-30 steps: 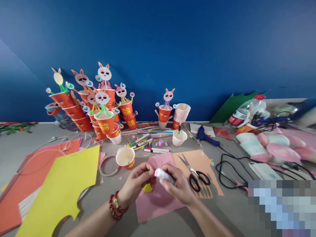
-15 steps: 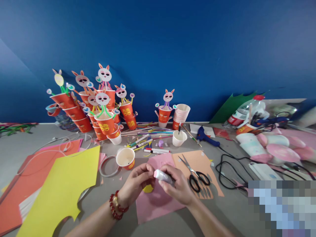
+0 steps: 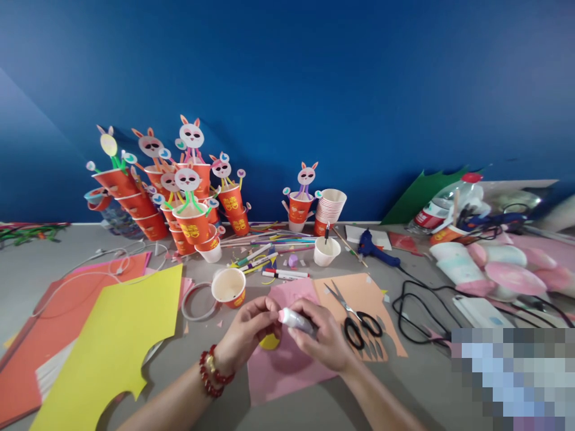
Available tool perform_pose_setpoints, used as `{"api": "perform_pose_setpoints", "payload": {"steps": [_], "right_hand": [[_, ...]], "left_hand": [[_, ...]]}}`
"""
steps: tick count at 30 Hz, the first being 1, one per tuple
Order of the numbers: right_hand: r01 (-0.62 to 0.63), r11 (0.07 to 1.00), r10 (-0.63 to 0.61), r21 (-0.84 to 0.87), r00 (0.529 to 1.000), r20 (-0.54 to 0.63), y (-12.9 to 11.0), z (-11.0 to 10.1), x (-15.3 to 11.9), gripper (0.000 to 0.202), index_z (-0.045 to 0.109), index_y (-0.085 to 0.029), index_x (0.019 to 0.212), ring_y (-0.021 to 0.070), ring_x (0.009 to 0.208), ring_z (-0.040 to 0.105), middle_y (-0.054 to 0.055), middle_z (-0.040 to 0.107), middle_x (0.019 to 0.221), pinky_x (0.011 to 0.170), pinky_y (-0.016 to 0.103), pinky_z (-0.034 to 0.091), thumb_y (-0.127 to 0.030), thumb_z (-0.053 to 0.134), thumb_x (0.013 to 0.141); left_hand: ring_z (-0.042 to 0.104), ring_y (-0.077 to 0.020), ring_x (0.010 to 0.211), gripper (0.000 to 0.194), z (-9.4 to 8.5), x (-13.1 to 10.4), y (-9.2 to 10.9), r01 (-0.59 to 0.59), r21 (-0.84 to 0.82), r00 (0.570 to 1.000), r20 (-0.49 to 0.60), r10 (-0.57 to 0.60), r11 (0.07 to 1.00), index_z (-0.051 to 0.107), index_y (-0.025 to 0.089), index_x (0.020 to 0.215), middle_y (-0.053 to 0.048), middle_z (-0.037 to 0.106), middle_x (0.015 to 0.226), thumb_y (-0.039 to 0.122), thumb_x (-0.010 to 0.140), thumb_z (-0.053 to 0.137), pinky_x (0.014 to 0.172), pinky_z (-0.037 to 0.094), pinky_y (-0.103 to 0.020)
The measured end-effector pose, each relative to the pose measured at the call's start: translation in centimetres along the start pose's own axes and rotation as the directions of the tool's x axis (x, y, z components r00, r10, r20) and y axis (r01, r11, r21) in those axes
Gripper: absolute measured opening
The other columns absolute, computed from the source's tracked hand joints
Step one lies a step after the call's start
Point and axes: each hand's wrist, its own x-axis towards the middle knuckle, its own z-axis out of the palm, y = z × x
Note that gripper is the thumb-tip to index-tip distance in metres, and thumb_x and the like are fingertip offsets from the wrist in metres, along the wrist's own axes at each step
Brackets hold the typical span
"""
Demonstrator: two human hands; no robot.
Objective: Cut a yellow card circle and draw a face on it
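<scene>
My right hand (image 3: 324,334) is wrapped round a white glue stick (image 3: 296,321), its pink tip pointing left. That tip meets the fingers of my left hand (image 3: 253,326), which are pinched together; whatever small piece they hold is hidden. Below the left fingers a yellow paper piece (image 3: 270,342) lies on a pink sheet (image 3: 287,380). To the right, scissors (image 3: 354,314) with black handles rest on peach paper (image 3: 380,291), part of it cut into strips. A purple cap (image 3: 293,260) stands beyond the hands.
An open paper cup (image 3: 229,288) and a tape ring (image 3: 197,302) sit left of my hands. Yellow paper (image 3: 121,341) covers orange sheets. Rabbit-topped red cups (image 3: 191,221) stand behind. A blue glue gun (image 3: 377,248) trails a black cable on the right.
The glue stick's tip has shifted very slightly left against my left fingertips. Both hands otherwise keep nearly the same place and grip.
</scene>
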Motion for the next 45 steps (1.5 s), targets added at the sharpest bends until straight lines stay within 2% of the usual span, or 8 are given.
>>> {"api": "perform_pose_setpoints", "payload": {"steps": [4, 7, 11, 15, 18, 21, 27, 45], "right_hand": [[-0.011, 1.0, 0.011, 0.0, 1.0, -0.023, 0.1, 0.1, 0.2, 0.005, 0.056, -0.02, 0.083, 0.014, 0.064, 0.049, -0.002, 0.055, 0.071, 0.06, 0.025, 0.037, -0.021, 0.055, 0.079], [-0.071, 0.997, 0.072, 0.012, 0.988, -0.137, 0.6, 0.3, 0.3, 0.006, 0.054, -0.02, 0.084, 0.0136, 0.062, 0.047, -0.003, 0.052, 0.071, 0.057, 0.024, 0.037, -0.025, 0.058, 0.083], [-0.171, 0.981, 0.187, 0.096, 0.961, -0.204, 1.4, 0.2, 0.4, 0.024, 0.045, -0.022, 0.075, 0.0122, 0.055, 0.04, -0.006, 0.041, 0.062, 0.052, 0.024, 0.033, -0.035, 0.062, 0.086], [-0.127, 0.99, 0.119, 0.062, 0.987, 0.111, 0.8, -0.6, 0.2, 0.022, 0.047, -0.02, 0.067, 0.0111, 0.055, 0.041, -0.006, 0.042, 0.061, 0.052, 0.023, 0.031, -0.026, 0.062, 0.081], [0.012, 0.991, 0.036, -0.131, 0.934, 0.356, -0.1, -1.0, 0.1, 0.011, 0.056, -0.019, 0.068, 0.0133, 0.064, 0.051, -0.004, 0.054, 0.066, 0.06, 0.023, 0.034, -0.016, 0.066, 0.072], [0.141, 0.957, 0.009, -0.255, 0.859, 0.512, -0.8, -0.7, 0.1, 0.008, 0.064, -0.019, 0.074, 0.0176, 0.075, 0.059, 0.0, 0.066, 0.076, 0.069, 0.025, 0.039, -0.015, 0.068, 0.069], [0.242, 0.906, 0.024, -0.347, 0.791, 0.612, -1.2, 0.1, -0.1, 0.012, 0.068, -0.019, 0.086, 0.0208, 0.085, 0.064, 0.005, 0.073, 0.092, 0.074, 0.027, 0.043, -0.018, 0.068, 0.074], [0.229, 0.883, 0.086, -0.409, 0.778, 0.623, -1.6, 0.0, -0.9, 0.011, 0.071, -0.02, 0.09, 0.0248, 0.093, 0.065, 0.009, 0.075, 0.103, 0.077, 0.03, 0.046, -0.024, 0.067, 0.082]], "left_hand": [[0.056, -0.0094, 0.061, 0.025, -0.1, 0.0, 0.6, -0.053, 0.033, 0.998, -0.019, 0.053, 0.998, 0.063, 0.014, 0.077, -0.001, 0.06, 0.068, 0.033, 0.079, 0.079, 0.06, 0.044, -0.019], [0.055, -0.0094, 0.064, 0.025, 0.1, 0.0, 1.5, -0.114, 0.072, 0.991, -0.057, 0.119, 0.991, 0.063, 0.014, 0.078, -0.001, 0.06, 0.074, 0.034, 0.08, 0.078, 0.064, 0.045, -0.02], [0.055, -0.0117, 0.065, 0.024, 0.3, -0.3, 3.0, -0.133, 0.343, 0.983, -0.075, 0.168, 0.93, 0.062, 0.015, 0.079, -0.001, 0.061, 0.072, 0.036, 0.085, 0.07, 0.065, 0.044, -0.023], [0.053, -0.0139, 0.063, 0.015, -0.7, -1.3, 3.2, -0.101, 0.783, 0.975, -0.044, 0.216, 0.614, 0.062, 0.016, 0.076, -0.002, 0.062, 0.07, 0.029, 0.085, 0.064, 0.059, 0.038, -0.023], [0.053, -0.0147, 0.064, 0.011, -1.8, -2.2, 2.3, -0.093, 0.929, 0.977, 0.015, 0.215, 0.359, 0.061, 0.018, 0.073, -0.001, 0.062, 0.071, 0.021, 0.084, 0.06, 0.059, 0.036, -0.024], [0.054, -0.0165, 0.068, 0.014, -2.3, -2.5, 1.3, -0.069, 0.971, 0.98, 0.023, 0.2, 0.227, 0.057, 0.019, 0.07, -0.002, 0.062, 0.073, 0.018, 0.084, 0.055, 0.063, 0.037, -0.025], [0.053, -0.0162, 0.065, 0.015, -2.4, -2.0, 0.6, -0.024, 0.977, 0.975, -0.024, 0.22, 0.214, 0.052, 0.02, 0.071, -0.002, 0.059, 0.076, 0.022, 0.085, 0.054, 0.063, 0.038, -0.026], [0.057, -0.0175, 0.074, 0.012, -2.8, -1.7, 0.2, 0.016, 0.998, 0.981, -0.027, 0.194, 0.058, 0.054, 0.021, 0.079, -0.002, 0.062, 0.089, 0.024, 0.09, 0.051, 0.068, 0.039, -0.028]]}}
